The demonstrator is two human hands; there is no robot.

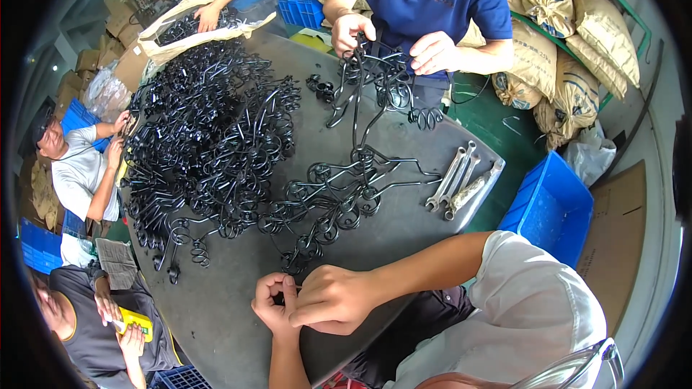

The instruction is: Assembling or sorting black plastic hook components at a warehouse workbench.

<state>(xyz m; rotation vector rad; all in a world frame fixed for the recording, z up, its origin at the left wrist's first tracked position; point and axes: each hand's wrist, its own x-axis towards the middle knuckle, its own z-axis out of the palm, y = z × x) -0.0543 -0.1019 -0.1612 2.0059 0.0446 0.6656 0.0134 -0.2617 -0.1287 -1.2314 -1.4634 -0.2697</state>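
Observation:
My left hand (275, 305) and my right hand (335, 300) meet at the near edge of the dark table (223, 317). The fingers of both are curled and pressed together; whatever they hold, if anything, is hidden or too small to name. Just beyond my fingertips lies a loose row of glossy black bent wire parts with coiled ends (310, 245). It runs into a large heap of similar black coiled wire parts (209, 122) on the left. Several metal wrenches (454, 176) rest on the right side of the table.
Across the table, a person in a navy shirt (432, 0) handles black wire parts (375, 79). Other people are at the far and left sides, one holding a yellow item (135, 323). A blue bin (551, 209) stands at right, below stacked sacks (533, 65).

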